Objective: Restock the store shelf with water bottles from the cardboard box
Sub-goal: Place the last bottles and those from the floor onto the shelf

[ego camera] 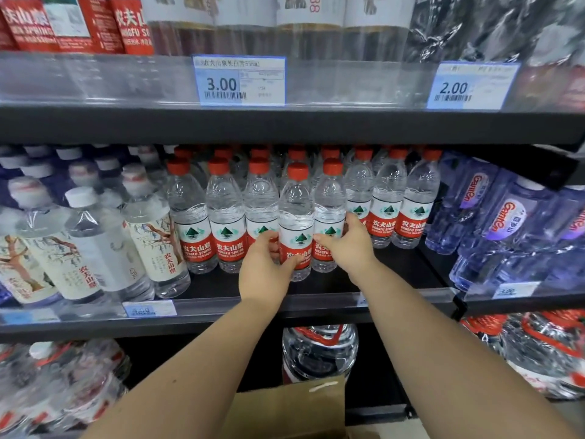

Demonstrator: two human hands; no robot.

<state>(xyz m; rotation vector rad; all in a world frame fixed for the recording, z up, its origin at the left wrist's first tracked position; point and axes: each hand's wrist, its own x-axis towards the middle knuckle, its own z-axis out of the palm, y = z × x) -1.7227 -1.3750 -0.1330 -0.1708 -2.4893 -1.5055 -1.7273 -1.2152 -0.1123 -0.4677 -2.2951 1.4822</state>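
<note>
Middle shelf, left end: white-cap tree-label bottles lean out toward the front edge. Not our stock.

Next over, the red-cap Nongfu Spring row stands upright with labels facing out, several deep. This is the slot being filled.

Left hand grips the front water bottle low on the label, thumb across the front and fingers curled round its left side. The low grip likely steadies the bottle while it slides back. It stands ahead of the row, closer to the shelf's front edge, so probably not seated yet. Can't tell if its base touches the shelf.

Right hand grips the neighbouring water bottle, thumb on the label and fingers wrapped round the right side. The two bottles are side by side and touching, so likely going in as a pair.

More red-caps right of the hands sit further back, leaving bare shelf in front of them, so there's room for more there.

Right end: purple Ganten packs on an adjoining shelf.

Cardboard box sits below, between the forearms, flap up. Handy for the next pull, but its contents are hidden.
</note>
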